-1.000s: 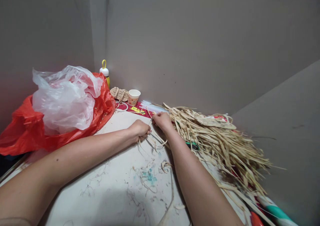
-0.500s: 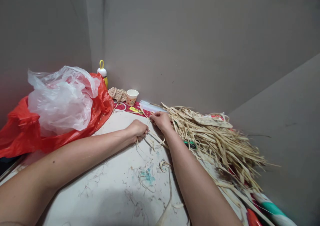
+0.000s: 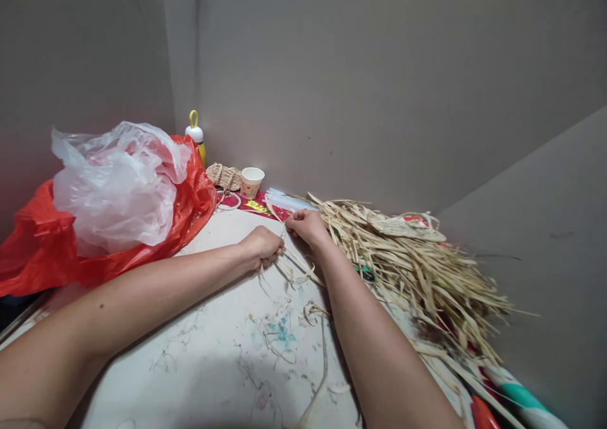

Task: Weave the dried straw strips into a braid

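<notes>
My left hand (image 3: 264, 246) is closed in a fist around pale dried straw strips (image 3: 286, 270), whose loose ends stick out below and to the right of the fingers. Just beyond it, to the right, my right hand (image 3: 308, 225) pinches with thumb and fingertips at a straw strip. The fingers hide most of what lies between the hands. A thin strip curves up past the right fingertips. Close by on the right lies a big heap of dried straw strips (image 3: 408, 252), with a green-and-black object (image 3: 366, 273) partly under it.
Red bags (image 3: 38, 252) and a crumpled clear bag (image 3: 118, 195) fill the left. Along the back wall stand a yellow-and-white bottle (image 3: 195, 135), a woven straw piece (image 3: 224, 175), a paper cup (image 3: 251, 184) and a white ring (image 3: 228, 200). Loose strands litter the white tabletop (image 3: 203, 366).
Both hands keep nearly the same pose and grip. The whole view has shifted very slightly, and the straw heap appears a little further right.
</notes>
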Demonstrator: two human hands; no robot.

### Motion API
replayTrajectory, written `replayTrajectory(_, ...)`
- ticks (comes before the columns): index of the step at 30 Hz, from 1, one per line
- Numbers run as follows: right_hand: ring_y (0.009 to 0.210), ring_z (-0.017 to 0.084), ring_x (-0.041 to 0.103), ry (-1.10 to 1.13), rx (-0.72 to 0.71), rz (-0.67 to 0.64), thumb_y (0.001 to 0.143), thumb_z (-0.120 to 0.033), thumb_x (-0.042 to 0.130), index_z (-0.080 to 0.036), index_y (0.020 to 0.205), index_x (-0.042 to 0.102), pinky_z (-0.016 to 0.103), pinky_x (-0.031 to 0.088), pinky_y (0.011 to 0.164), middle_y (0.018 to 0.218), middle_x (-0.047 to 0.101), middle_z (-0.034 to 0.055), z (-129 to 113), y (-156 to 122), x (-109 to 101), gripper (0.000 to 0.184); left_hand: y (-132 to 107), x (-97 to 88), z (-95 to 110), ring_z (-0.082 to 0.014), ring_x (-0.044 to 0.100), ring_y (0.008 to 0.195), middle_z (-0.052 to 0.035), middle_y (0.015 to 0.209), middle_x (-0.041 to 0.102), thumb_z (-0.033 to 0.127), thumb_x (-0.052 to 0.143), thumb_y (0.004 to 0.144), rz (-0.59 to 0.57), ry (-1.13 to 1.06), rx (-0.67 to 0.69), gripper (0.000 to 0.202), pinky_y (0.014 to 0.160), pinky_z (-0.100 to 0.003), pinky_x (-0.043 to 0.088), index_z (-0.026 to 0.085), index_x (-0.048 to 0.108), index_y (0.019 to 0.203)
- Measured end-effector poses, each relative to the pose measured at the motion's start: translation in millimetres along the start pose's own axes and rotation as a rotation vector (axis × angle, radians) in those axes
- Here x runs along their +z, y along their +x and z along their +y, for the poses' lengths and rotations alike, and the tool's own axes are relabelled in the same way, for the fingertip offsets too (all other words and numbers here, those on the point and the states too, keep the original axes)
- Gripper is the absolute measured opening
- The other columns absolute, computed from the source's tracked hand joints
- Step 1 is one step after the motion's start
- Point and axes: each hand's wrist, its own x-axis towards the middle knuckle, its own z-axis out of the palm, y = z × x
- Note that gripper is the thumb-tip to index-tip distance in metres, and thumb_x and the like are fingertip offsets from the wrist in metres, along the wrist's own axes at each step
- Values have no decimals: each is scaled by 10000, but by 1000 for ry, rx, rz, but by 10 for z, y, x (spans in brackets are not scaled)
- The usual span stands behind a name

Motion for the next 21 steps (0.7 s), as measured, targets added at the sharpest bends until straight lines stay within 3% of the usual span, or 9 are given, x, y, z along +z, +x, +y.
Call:
replayTrajectory(8,377,77,476,129,63,-105,678,-157,605,-139,581,582,170,303,358,481,599,11,-103,-102,-147,101,-64,-24,-14,-24,205,286,59,357,363,72,484,739,-8,-3,8,215,375,-211,103,138,467,535)
replayTrajectory(16,358,83,438,197,-13,83,767,-229,489,-152,575,550,175,292,351,439,540,-2,-196,-118,-266,216,-103,-31,-2,-19,213,291,65,372,375,77,500,748,-5,-11,-4,229,375,-205,107,141,456,533)
replayTrajectory(21,328,70,394,235,-62,136,823,-280,454,-173,528,471,177,281,338,427,510,-2,-557,-153,-453,314,-112,-47,8,-22,219,293,67,367,372,77,502,748,-12,-4,-9,225,376,-204,106,139,466,534)
